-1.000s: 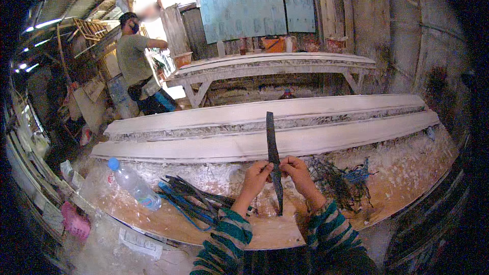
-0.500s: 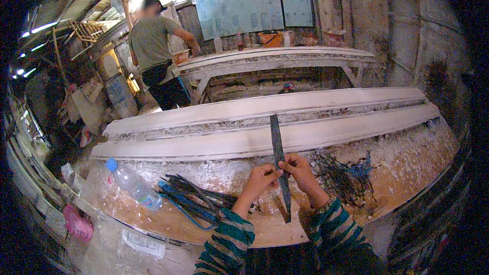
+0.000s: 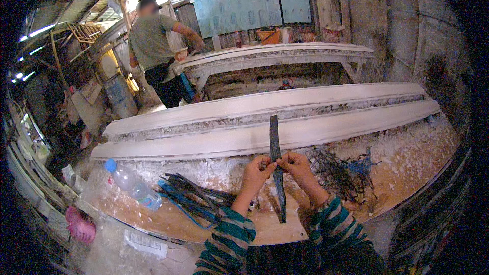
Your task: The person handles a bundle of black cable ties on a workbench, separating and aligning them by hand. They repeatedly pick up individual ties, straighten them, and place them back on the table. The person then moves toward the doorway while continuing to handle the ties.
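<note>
Between the fingertips of both hands, a long dark flat strip stands nearly upright above the bench: the left hand pinches its left edge and the right hand pinches its right edge, fingers clenched on it at about mid-length. Compared with 1 second ago, the 2 hands sit closer together on the strip and the strip has tilted slightly, its lower tip now over the bare wooden board near the striped sleeves; the grip has tightened rather than let go, so the work on this strip appears, as a judgement, to be in mid-course. Just left of the left hand lies a bundle of dark strips, and just right of the right hand a tangle of dark and blue scraps. Further left, a clear plastic bottle with a blue cap and a pale label band lies on its side on the bench. Near the lower left edge a white oblong label with dark print lies flat, and a pink object sits beside it. Beyond, 2 long white mouldings stretch across; blue-green panels lean on the back wall, and another person has moved rightward toward the far table.
</note>
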`<state>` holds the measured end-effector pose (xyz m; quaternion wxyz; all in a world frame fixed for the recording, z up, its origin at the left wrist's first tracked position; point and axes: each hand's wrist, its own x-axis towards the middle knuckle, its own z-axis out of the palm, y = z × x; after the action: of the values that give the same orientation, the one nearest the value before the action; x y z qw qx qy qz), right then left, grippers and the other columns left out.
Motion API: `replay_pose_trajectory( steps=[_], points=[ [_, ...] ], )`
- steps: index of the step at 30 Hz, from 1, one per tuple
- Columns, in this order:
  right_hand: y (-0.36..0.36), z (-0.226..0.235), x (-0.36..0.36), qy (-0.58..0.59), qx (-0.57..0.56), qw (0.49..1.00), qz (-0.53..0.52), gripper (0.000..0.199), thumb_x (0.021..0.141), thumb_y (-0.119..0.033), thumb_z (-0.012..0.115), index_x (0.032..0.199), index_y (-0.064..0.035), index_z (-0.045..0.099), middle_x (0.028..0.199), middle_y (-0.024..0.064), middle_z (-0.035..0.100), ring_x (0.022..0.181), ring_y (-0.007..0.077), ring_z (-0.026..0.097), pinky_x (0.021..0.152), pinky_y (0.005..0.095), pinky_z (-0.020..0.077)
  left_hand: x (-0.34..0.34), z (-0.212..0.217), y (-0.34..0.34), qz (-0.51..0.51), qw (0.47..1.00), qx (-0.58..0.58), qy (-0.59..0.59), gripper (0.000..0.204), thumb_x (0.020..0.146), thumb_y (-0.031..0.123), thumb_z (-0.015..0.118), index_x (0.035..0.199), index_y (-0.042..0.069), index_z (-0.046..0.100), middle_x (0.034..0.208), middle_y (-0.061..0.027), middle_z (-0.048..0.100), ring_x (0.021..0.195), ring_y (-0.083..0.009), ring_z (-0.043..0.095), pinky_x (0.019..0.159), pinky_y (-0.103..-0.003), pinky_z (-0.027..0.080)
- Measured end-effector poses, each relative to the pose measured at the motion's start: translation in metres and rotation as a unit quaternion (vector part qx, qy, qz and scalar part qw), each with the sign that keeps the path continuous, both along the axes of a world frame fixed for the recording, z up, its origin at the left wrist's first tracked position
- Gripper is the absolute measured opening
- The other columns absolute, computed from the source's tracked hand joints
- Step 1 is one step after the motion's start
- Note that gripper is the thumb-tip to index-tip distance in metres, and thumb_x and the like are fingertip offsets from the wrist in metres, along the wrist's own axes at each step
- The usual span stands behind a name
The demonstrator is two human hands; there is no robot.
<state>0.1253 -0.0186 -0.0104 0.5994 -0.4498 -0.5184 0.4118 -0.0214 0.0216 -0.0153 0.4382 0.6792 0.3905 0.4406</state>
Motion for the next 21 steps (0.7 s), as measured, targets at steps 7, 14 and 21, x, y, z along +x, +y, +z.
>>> replay_pose_trajectory(
  steps=[7, 14, 21],
  points=[
    [0.007, -0.01, 0.0, -0.137, 0.038, 0.989, -0.036, 0.021, 0.08, -0.017, 0.062, 0.067, -0.0055, 0.051, 0.06, -0.0033, 0.049, 0.055, 0.0055, 0.042, 0.05, 0.021, 0.034, -0.003, -0.006, 0.005, 0.036, 0.989, 0.132, 0.057, 0.013, 0.076, 0.015, 0.064, 0.081, 0.004, 0.061, 0.068, -0.0032, 0.059, 0.06, -0.0099, 0.053, 0.055, -0.024, 0.044],
    [0.001, -0.003, -0.001, -0.064, 0.011, 0.998, -0.026, 0.019, 0.081, -0.017, 0.061, 0.07, -0.0047, 0.054, 0.063, -0.0019, 0.054, 0.059, 0.0057, 0.047, 0.054, 0.0202, 0.0381, -0.012, 0.01, 0.002, -0.062, 0.987, -0.135, -0.057, 0.015, 0.08, 0.019, 0.062, 0.081, 0.004, 0.059, 0.07, -0.002, 0.059, 0.057, -0.011, 0.056, 0.05, -0.021, 0.043],
    [0.0, 0.005, 0.001, -0.064, -0.006, 0.998, -0.005, 0.017, 0.082, -0.019, 0.059, 0.075, -0.0039, 0.057, 0.067, -0.0008, 0.057, 0.062, 0.0062, 0.049, 0.058, 0.021, 0.0399, -0.011, 0.018, -0.005, -0.12, 0.94, -0.255, -0.192, 0.02, 0.081, 0.024, 0.061, 0.087, 0.005, 0.058, 0.076, -0.0021, 0.06, 0.065, -0.0146, 0.062, 0.052, -0.022, 0.048]
  ],
)
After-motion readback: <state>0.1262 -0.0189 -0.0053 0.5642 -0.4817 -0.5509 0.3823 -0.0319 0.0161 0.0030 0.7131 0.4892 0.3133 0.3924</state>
